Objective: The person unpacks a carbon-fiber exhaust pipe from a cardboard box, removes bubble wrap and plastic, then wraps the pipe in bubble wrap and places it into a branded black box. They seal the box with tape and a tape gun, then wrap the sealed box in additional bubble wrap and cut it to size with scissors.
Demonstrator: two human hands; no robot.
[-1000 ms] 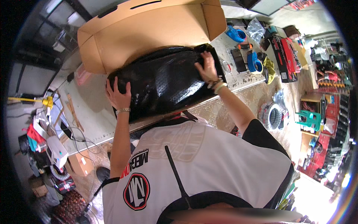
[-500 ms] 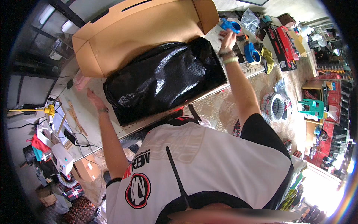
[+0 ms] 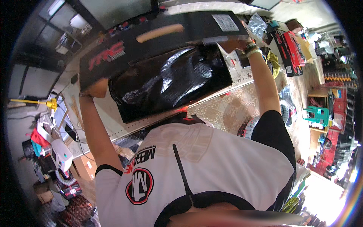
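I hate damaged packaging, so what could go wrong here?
The lid has a brown left flap sticking out, which might catch and bend. The glossy black plastic lies creased beside the lid and could get pinched. The box sits close to the near edge of the table, so a hard nudge might tip it off.

White glare burns out the lower right of my feed, with a rainbow streak along the rim. The upper left sits dimmer. Hard highlights streak the black plastic (image 3: 168,81). I find the box lid (image 3: 193,28) smeared by motion blur, and shapes bend toward the lens's black surround.
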